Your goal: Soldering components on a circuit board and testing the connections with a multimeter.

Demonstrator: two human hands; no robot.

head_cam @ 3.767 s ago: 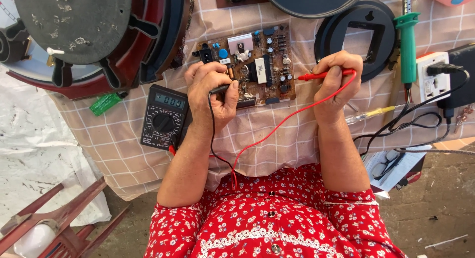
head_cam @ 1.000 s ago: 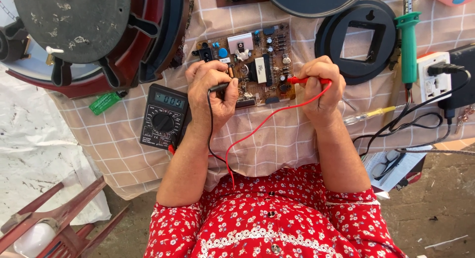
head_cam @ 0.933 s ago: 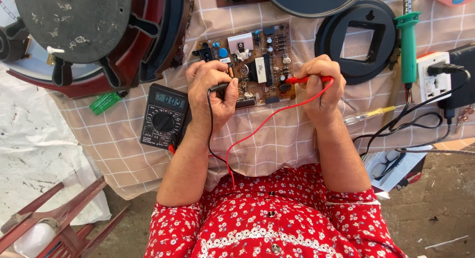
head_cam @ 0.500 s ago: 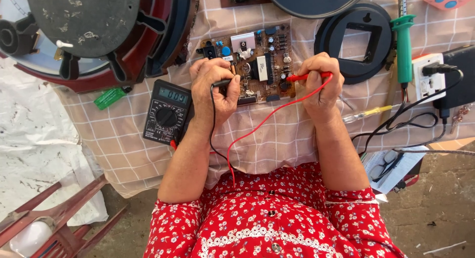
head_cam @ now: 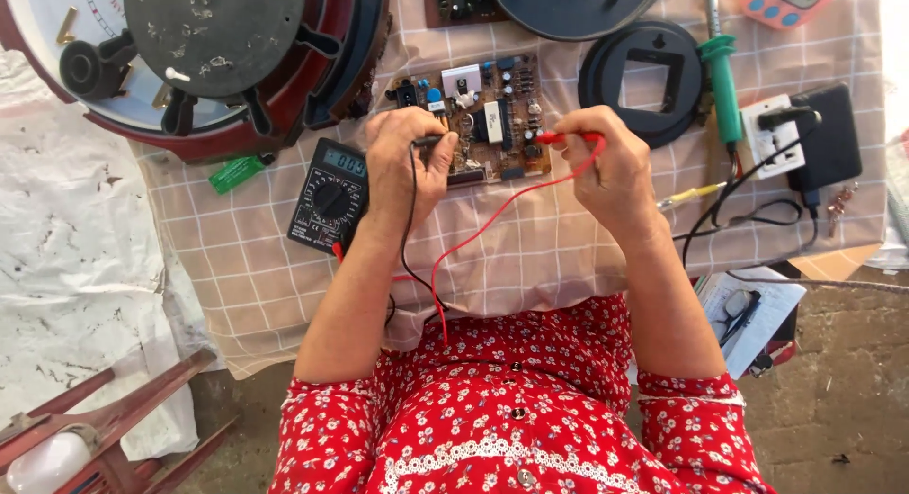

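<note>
Shifted leftward since earlier, right hand [head_cam: 611, 167] pinching red probe [head_cam: 568, 138], left hand [head_cam: 405, 162] gripping black probe [head_cam: 428, 143], probing circuit board [head_cam: 478, 115] at twelve o'clock.

The right hand [head_cam: 611, 167] now sits closer to the circuit board [head_cam: 478, 115], its red probe [head_cam: 568, 137] tip brought in from the board's right edge onto the components.

The bench is covered with a matt checked cloth [head_cam: 530, 257], soft and a little wrinkled. The circuit board [head_cam: 478, 115] looks like brown laminate with small metal and plastic parts. The multimeter [head_cam: 327, 196] has a matt black plastic case. The 2 probe leads, red [head_cam: 492, 210] and black [head_cam: 407, 219], have smooth, slightly glossy plastic insulation.
</note>
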